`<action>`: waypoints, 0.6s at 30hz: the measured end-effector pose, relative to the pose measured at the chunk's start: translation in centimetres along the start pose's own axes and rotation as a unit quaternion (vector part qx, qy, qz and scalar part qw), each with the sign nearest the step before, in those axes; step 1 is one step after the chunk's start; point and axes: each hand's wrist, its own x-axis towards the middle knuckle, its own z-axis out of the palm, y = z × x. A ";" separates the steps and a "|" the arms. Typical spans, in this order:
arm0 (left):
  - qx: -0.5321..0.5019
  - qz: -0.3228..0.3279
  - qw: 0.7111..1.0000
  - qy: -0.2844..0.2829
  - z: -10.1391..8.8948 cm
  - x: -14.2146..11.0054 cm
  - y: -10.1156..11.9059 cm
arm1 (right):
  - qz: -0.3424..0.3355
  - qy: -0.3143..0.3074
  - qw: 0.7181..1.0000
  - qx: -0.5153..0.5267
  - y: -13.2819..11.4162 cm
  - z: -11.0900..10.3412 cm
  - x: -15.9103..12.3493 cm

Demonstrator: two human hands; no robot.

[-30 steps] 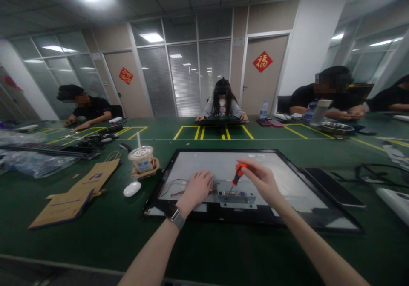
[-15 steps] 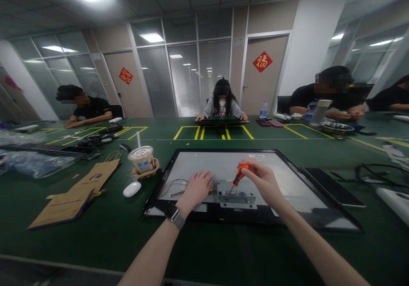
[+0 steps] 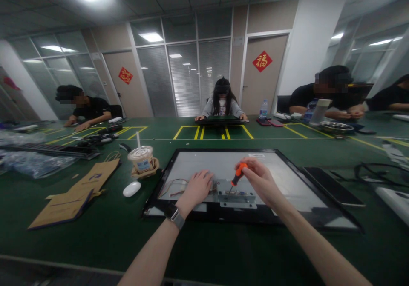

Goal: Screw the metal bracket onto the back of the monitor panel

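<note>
A flat display panel with a black frame and pale back lies on the green table before me. Near its front edge sits a metal bracket with a small board and connectors. My right hand is closed around an orange and black screwdriver, held tilted with its tip down at the bracket. My left hand lies flat on the panel just left of the bracket, fingers stretched out. Thin wires run out beside it. What lies under my left palm is hidden.
Left of the panel are a lidded drink cup, a white mouse and a brown paper bag. A black flat slab and dark cables lie to the right. Several people sit across the table, one behind another dark panel.
The screwdriver handle and my right hand have shifted very slightly, with the tip staying at the bracket. My left hand stays in place. A co-worker at the far left moves their hands.
</note>
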 end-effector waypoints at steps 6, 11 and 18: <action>0.008 0.006 1.000 0.003 0.1 0.0 0.0 | 0.001 -0.013 1.000 -0.002 0.2 0.1 0.0; 0.007 0.004 1.000 0.008 0.3 0.0 -0.1 | -0.039 0.028 0.998 -0.050 0.9 -0.3 0.2; 0.013 0.007 1.000 0.002 0.2 0.0 0.0 | -0.023 0.015 0.998 -0.064 0.7 -0.7 0.3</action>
